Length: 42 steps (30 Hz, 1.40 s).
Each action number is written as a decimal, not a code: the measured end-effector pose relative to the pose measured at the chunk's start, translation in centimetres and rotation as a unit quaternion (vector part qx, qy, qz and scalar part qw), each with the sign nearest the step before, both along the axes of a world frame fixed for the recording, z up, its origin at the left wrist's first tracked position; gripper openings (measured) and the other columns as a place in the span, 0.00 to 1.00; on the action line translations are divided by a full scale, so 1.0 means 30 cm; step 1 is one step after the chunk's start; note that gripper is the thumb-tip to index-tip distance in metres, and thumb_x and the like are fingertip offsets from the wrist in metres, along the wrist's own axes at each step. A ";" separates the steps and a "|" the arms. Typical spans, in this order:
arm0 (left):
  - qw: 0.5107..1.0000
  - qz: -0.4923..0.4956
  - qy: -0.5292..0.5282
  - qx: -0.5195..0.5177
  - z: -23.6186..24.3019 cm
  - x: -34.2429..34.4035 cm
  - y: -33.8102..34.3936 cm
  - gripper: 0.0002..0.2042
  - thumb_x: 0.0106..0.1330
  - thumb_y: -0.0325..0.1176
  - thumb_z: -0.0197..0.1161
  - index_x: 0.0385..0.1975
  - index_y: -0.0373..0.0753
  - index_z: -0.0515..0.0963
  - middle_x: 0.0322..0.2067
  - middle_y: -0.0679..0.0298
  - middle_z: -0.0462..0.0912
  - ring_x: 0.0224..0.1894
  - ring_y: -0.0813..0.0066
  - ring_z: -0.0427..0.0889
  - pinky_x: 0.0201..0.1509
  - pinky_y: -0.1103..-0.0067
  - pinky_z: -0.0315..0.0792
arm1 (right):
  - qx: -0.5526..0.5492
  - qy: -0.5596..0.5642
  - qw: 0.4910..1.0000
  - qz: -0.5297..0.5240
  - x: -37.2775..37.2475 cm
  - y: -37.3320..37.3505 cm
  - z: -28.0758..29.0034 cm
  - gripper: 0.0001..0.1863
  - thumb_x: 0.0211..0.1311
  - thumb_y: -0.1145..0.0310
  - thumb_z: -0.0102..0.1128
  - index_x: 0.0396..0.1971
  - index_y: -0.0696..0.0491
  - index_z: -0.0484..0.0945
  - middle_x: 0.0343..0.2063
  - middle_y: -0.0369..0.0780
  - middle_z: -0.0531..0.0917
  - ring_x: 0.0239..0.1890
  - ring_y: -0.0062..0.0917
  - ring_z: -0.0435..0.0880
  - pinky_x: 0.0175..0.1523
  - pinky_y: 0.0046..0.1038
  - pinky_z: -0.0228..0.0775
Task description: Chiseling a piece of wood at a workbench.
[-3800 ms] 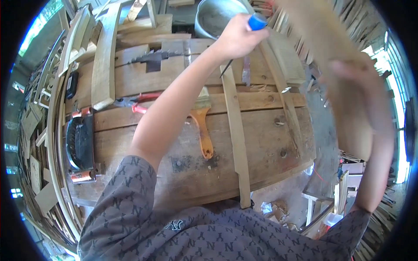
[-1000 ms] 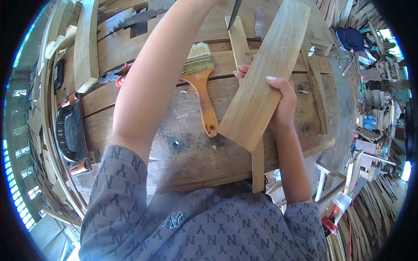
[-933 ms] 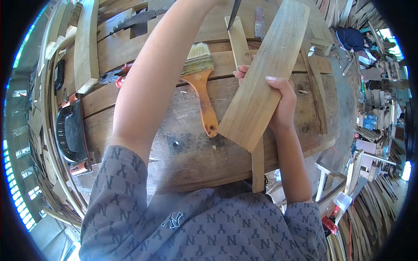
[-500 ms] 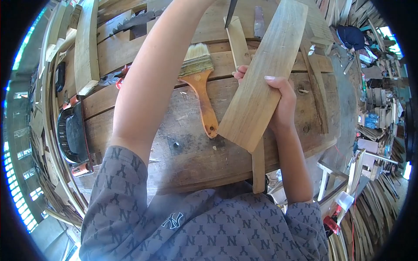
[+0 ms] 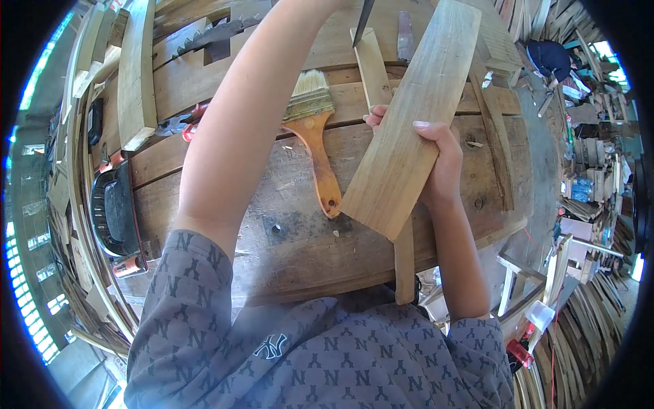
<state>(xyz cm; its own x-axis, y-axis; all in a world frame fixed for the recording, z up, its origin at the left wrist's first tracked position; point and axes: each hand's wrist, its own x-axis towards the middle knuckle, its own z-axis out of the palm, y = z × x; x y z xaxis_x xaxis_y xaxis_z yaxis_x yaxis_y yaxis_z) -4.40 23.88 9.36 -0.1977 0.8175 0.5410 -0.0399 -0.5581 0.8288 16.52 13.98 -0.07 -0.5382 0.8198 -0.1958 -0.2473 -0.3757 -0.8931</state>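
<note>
My right hand [image 5: 446,160] grips a flat, pale wooden board [image 5: 412,123], its thumb on the top face and fingertips showing at the left edge. A narrow wooden strip [image 5: 371,68] shows beyond the board, and another strip end [image 5: 404,269] sticks out below it. Whether they are one piece is hidden. My left forearm [image 5: 245,129] reaches up past the top edge, so that hand is out of sight. Close to it, a dark pointed blade-like tool [image 5: 364,24] meets the far strip's end. A wide paintbrush [image 5: 315,146] with a wooden handle lies between my arms.
Under everything is a worn plank workbench [image 5: 286,252]. On its left are a black-handled tool [image 5: 114,211], red-handled pliers [image 5: 184,127], a toothed saw blade [image 5: 216,33] and a thick timber piece [image 5: 136,82]. A rough wood strip [image 5: 496,146] lies at right. Stacked boards [image 5: 593,334] fill the right side.
My left forearm has shifted slightly to the right. The board and my right hand look almost unmoved.
</note>
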 end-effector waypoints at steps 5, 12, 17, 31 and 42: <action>0.999 0.011 0.030 0.006 -0.002 0.001 0.003 0.16 0.68 0.30 0.60 0.16 0.40 0.70 0.12 0.71 0.69 0.12 0.82 0.67 0.15 0.79 0.60 | -0.002 -0.003 1.000 -0.003 -0.004 -0.003 0.001 0.37 0.54 0.63 0.51 0.60 0.76 0.64 0.52 0.64 0.79 0.55 0.50 0.82 0.64 0.41 0.74; 0.999 -0.011 0.039 0.020 -0.010 -0.007 0.014 0.15 0.69 0.30 0.60 0.17 0.40 0.72 0.12 0.71 0.69 0.12 0.82 0.67 0.15 0.80 0.61 | -0.011 0.003 1.000 0.000 -0.001 0.003 -0.001 0.37 0.55 0.64 0.50 0.60 0.76 0.63 0.52 0.64 0.79 0.56 0.51 0.82 0.64 0.42 0.74; 0.999 -0.008 0.038 0.026 -0.003 -0.002 0.007 0.14 0.69 0.31 0.60 0.18 0.39 0.73 0.12 0.71 0.70 0.12 0.82 0.68 0.16 0.80 0.62 | -0.010 0.000 1.000 -0.001 0.001 0.000 -0.001 0.37 0.55 0.64 0.50 0.60 0.76 0.63 0.52 0.63 0.79 0.57 0.51 0.82 0.65 0.42 0.73; 0.999 0.002 0.034 0.001 -0.004 -0.005 0.031 0.13 0.69 0.31 0.59 0.20 0.38 0.75 0.14 0.71 0.72 0.15 0.83 0.70 0.18 0.80 0.63 | -0.009 0.012 1.000 0.000 0.002 0.014 0.001 0.36 0.54 0.64 0.51 0.60 0.75 0.63 0.52 0.63 0.79 0.56 0.51 0.82 0.67 0.44 0.72; 0.994 0.072 0.078 0.037 -0.011 -0.004 -0.008 0.14 0.59 0.31 0.65 0.16 0.34 0.70 0.12 0.64 0.67 0.18 0.79 0.65 0.25 0.72 0.67 | 0.195 -0.143 0.968 -0.070 0.102 0.092 0.468 0.33 0.50 0.67 0.58 0.57 0.70 0.72 0.43 0.55 0.85 0.41 0.41 0.88 0.47 0.39 0.83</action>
<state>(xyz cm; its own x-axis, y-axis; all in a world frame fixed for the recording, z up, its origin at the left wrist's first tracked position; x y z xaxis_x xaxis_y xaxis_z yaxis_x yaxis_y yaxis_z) -4.50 23.63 9.02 -0.2189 0.7435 0.6318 0.1713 -0.6082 0.7751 19.59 16.75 13.96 -0.3866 0.9220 0.0192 0.0060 0.0233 -0.9997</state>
